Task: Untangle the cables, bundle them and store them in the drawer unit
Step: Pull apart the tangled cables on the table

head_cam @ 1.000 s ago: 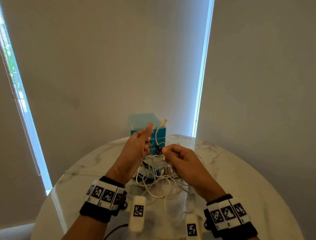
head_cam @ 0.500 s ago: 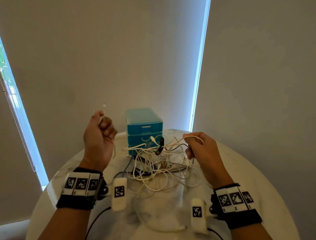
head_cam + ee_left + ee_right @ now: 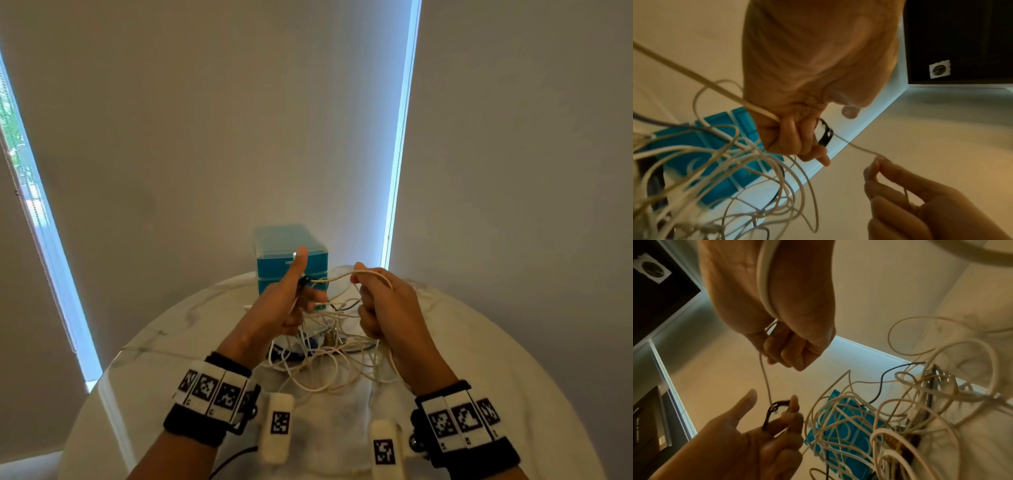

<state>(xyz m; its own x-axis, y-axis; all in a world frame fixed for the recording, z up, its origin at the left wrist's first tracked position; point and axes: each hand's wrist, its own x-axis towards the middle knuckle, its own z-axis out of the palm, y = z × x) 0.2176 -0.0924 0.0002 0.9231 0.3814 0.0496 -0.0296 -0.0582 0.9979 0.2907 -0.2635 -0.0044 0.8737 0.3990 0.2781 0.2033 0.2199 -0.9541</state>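
Observation:
A tangle of white cables (image 3: pixel 325 363) lies on the round marble table (image 3: pixel 513 377) in front of the blue drawer unit (image 3: pixel 274 270). Both hands are raised above the tangle. My left hand (image 3: pixel 305 296), thumb up, curls its fingers round a white cable (image 3: pixel 760 110) and pinches a small black strap (image 3: pixel 825 134) threaded on a thin strand. My right hand (image 3: pixel 359 291) is fisted round the same thin white cable (image 3: pixel 346 274), which runs between the hands. In the right wrist view the strap (image 3: pixel 774 408) sits at the left fingertips (image 3: pixel 794 402), and the drawer unit (image 3: pixel 846 423) shows behind cable loops.
Grey wall panels with bright window strips stand behind the table. A dark cable (image 3: pixel 233 459) trails off the near table edge. The drawer unit's drawers appear closed. Bare tabletop (image 3: pixel 154 377) lies left and right of the tangle.
My left hand has come back from high on the left to the middle and now holds the black strap beside my right hand. The right hand stays closed on the cable.

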